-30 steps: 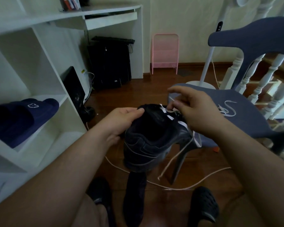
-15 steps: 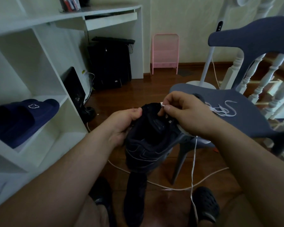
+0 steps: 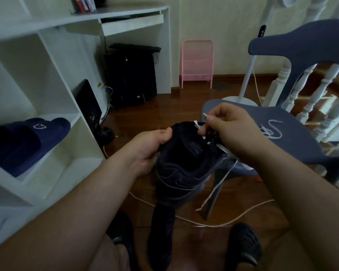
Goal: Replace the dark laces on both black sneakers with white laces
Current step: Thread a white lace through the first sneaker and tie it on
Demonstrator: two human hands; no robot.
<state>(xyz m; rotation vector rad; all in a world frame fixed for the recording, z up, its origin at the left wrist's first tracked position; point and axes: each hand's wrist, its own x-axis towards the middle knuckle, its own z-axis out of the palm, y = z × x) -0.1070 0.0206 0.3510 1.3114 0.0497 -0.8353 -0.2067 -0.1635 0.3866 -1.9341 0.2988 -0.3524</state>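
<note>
Dark wooden floor [image 3: 164,106] is being seen all around, with a white shelf unit [image 3: 53,79] way off past the left hand and a blue-grey chair [image 3: 294,133] just beyond the right hand.

So, a black sneaker [image 3: 186,163] is being held up between the two hands, heel end toward the camera, opening facing up. It's being gripped at its left edge by the left hand [image 3: 147,147], thumb curled over the collar and fingers wrapped under the side. A white lace [image 3: 226,151] is being pinched by the right hand [image 3: 235,132] just above the tongue area, thumb and forefinger closed on the lace tip, which is sticking out a bit to the left of the thumb. More of that lace is being threaded across the top of the sneaker under the right hand, and a loose end is dangling down below the right wrist toward the floor.

A second black sneaker [image 3: 160,233] is lying on the floor straight below the held one, between the two forearms. Another white lace [image 3: 272,130] is sitting coiled on the chair seat, just to the right of the right hand, not being touched.

Navy slippers [image 3: 27,139] are being kept on a shelf far left of the left hand. A pink rack [image 3: 197,63] is standing against the wall well beyond both hands. A pale cable [image 3: 213,223] is running across the floor below the hands.
</note>
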